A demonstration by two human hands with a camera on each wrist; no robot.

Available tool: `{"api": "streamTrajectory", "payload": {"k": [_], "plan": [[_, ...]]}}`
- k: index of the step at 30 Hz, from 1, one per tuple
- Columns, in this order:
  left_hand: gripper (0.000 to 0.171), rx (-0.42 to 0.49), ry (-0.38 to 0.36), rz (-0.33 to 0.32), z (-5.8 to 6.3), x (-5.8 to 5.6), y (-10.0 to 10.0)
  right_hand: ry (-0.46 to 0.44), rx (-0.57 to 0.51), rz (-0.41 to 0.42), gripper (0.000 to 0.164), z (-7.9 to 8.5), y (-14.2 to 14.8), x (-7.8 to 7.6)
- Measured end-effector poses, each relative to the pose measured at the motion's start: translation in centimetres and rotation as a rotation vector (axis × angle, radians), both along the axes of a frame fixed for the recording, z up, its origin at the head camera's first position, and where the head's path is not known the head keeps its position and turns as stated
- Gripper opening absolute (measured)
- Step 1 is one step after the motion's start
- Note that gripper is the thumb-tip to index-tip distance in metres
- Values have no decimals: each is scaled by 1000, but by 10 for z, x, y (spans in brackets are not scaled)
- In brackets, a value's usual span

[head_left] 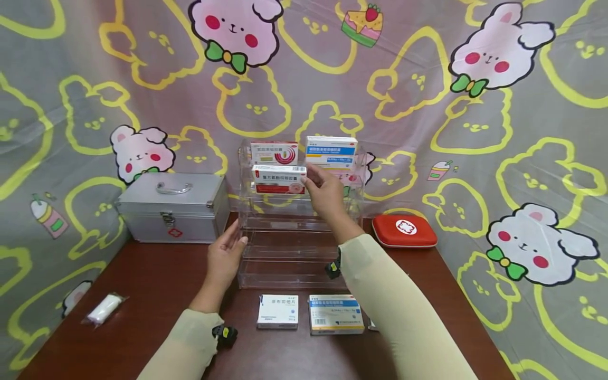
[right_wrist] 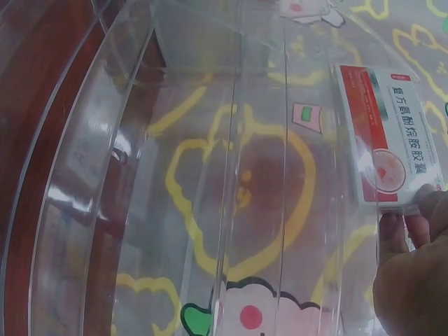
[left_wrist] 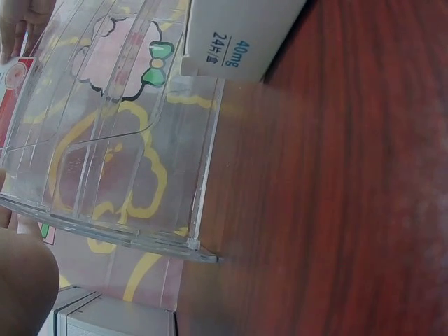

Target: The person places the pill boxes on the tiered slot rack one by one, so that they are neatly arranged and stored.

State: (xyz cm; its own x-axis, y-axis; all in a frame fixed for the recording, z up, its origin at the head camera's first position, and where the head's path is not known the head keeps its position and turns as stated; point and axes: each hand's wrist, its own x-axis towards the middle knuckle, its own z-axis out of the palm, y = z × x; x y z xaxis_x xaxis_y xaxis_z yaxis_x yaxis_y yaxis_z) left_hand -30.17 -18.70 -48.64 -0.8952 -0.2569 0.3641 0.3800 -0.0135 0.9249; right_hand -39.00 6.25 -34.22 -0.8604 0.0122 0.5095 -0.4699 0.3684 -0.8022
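My right hand pinches the right end of a white-and-red medicine box between thumb and fingers. That box is on an upper tier of a clear stepped rack, label facing forward. The right wrist view shows the same medicine box behind the tier's clear front lip, with fingertips at its end. My left hand is at the rack's left side, fingers extended along its edge. Behind, on the top tier, stand a red-and-white box and a blue-and-white box.
Two medicine boxes lie before the rack: a white box and a blue-and-white box. A silver case stands at left, a red zip case at right. A small wrapped white roll lies at the table's left.
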Motion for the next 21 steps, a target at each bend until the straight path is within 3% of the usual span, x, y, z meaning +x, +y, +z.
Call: {"api": "streamTrajectory", "payload": {"k": [6, 21], "plan": [[54, -6, 11, -6, 0, 0, 0, 18, 55, -5, 35, -3, -7, -2], [55, -8, 37, -5, -2, -2, -1, -78, 122, 13, 36, 0, -9, 1]]}}
